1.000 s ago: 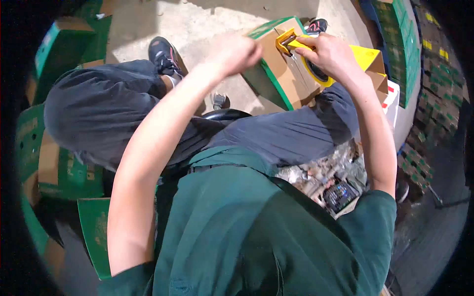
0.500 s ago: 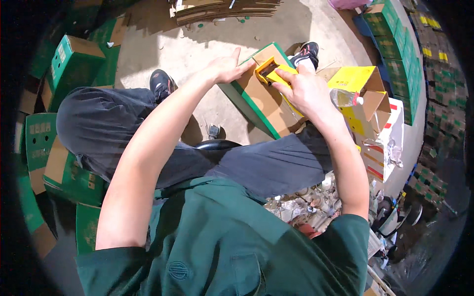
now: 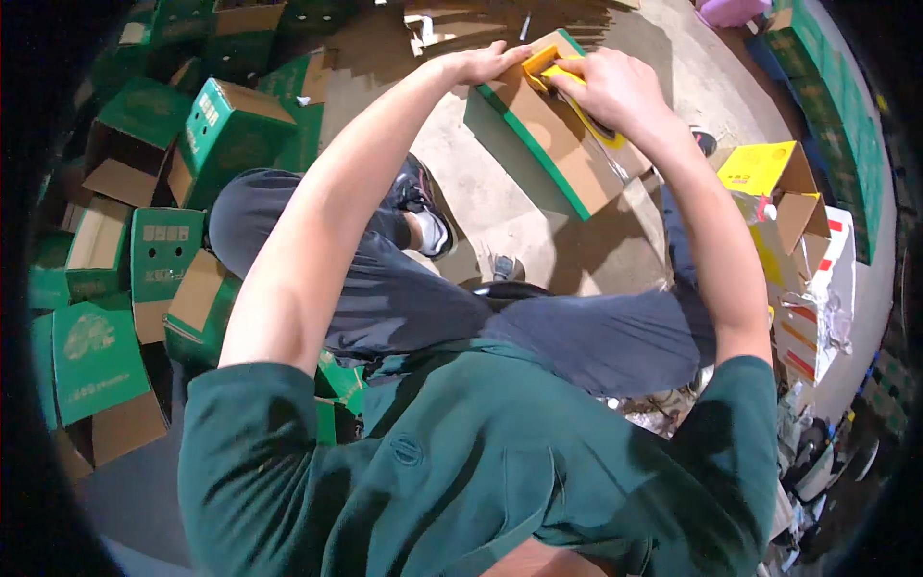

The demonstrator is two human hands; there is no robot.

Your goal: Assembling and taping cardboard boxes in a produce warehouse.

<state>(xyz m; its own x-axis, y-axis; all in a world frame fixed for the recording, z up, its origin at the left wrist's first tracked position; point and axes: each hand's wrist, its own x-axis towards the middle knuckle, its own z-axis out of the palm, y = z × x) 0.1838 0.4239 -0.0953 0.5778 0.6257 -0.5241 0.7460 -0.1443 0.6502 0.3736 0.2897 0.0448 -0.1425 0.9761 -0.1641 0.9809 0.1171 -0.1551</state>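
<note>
A carton (image 3: 550, 123) with a brown top face and green edges and side stands tilted in front of my legs. My right hand (image 3: 623, 88) is closed on a yellow tape dispenser (image 3: 540, 69), which sits on the brown face near the carton's far end. Part of the dispenser is covered by my fingers. Against the carton's far left edge rests my left hand (image 3: 481, 65), its fingers stretched out and holding no tool.
Several green cartons (image 3: 101, 351) are piled to my left. At the right stands an opened yellow carton (image 3: 764, 168) with a clear bottle (image 3: 755, 205) by it. Flattened cardboard (image 3: 461, 29) lies beyond, and more green cartons (image 3: 827, 106) are stacked at far right.
Both hands and the carton have moved farther away from me. The dispenser is nearer the carton's far end, still in my right hand. The view has shifted, showing more of the left pile.
</note>
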